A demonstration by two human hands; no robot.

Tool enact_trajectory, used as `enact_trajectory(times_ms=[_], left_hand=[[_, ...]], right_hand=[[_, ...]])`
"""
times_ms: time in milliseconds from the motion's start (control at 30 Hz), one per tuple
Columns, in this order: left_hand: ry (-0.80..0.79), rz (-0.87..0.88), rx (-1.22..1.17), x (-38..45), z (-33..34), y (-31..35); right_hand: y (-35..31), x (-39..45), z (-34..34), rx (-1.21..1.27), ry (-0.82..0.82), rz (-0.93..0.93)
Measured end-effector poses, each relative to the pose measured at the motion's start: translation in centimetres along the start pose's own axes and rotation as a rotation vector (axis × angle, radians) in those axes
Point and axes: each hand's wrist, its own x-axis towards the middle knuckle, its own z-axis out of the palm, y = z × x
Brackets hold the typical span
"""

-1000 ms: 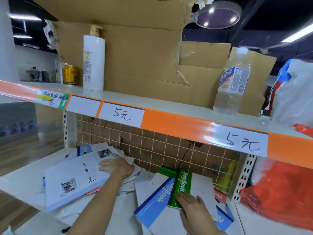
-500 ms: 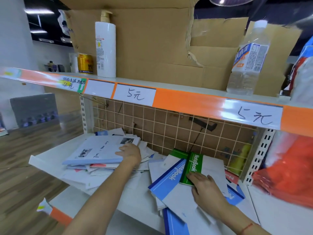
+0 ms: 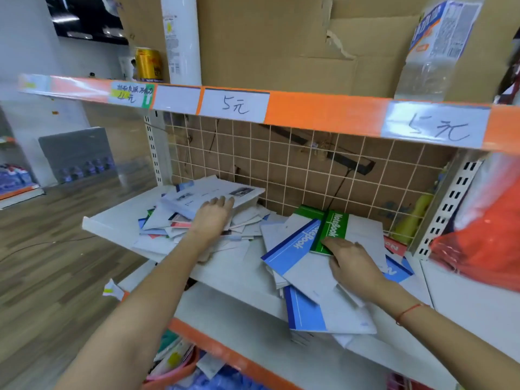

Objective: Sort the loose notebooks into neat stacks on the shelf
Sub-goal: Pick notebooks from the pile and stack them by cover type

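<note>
Since a second ago, view has dropped and closed in; both hands sit about where they were on the piles. Left hand (image 3: 213,218) lies flat, fingers straight, on the white booklet (image 3: 213,192) topping the left heap (image 3: 180,223); right hand (image 3: 351,263) spreads over the right pile, fingertips touching the green notebook (image 3: 333,229) just beside the blue notebook (image 3: 295,243); nothing pinched. I judge we're early in sorting: notebooks all lie loose and fanned on the middle shelf (image 3: 233,274), one blue-spined book (image 3: 309,313) overhanging the front edge. Next move calls for gripping like covers together and squaring edges, minding that overhang. Shelf is white metal with orange trim; wire grid back (image 3: 281,170) over cardboard; price tags (image 3: 235,105) on the upper shelf; wood floor (image 3: 42,249) at left.
</note>
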Motion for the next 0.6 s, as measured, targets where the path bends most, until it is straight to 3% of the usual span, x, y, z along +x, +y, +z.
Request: enact_trajectory(times_ms=[100, 233, 300, 433, 600], left_hand=[[-0.094, 0.119, 0.084, -2.8, 0.6, -1.1], [-0.265, -0.216, 0.143, -4.0, 0.0, -0.6], [-0.309, -0.302, 0.160, -4.1, 0.1, -0.4], [-0.275, -0.226, 0.135, -4.3, 1.6, -1.3], [-0.413, -0.008, 0.138, -4.6, 1.2, -2.8]], right_hand=[[-0.6, -0.2, -0.4, 0.012, 0.000, 0.015], [-2.2, 0.1, -1.1, 0.003, -0.044, 0.144], [-2.9, 0.3, -1.0, -0.041, -0.070, 0.202], [-3.3, 0.3, -0.5, -0.127, -0.033, 0.191], [-2.9, 0.3, 0.0, -0.177, -0.126, 0.273]])
